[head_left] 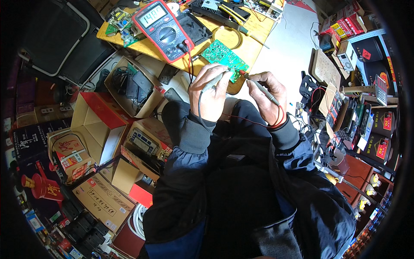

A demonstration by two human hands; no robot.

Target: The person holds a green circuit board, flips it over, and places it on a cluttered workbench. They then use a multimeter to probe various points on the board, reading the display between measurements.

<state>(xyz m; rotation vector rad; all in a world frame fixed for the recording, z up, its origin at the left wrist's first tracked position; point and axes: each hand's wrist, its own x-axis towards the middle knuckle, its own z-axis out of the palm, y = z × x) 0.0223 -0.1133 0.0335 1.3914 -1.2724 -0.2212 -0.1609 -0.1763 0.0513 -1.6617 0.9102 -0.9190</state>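
Note:
My left hand point(208, 96) is closed around a grey test probe point(213, 81) with a dark lead running down over the wrist. Its tip points at the near part of a green circuit board point(221, 52), whose solder side faces up. From the right, my right hand point(269, 97) grips another grey test probe point(264, 90) with a red lead, its red end by the board's near right corner. Whether either tip touches the board is too small to tell. A red-framed multimeter point(167, 35) with a lit display lies on the table just beyond my left hand.
The yellow wooden table point(254, 49) also carries a coil of thin yellow tube point(230, 38), a screwdriver point(254, 38) and several loose boards. Open cardboard boxes point(101, 125) crowd the left, beside a black folding chair point(56, 47). Shelves with boxes point(381, 134) stand right.

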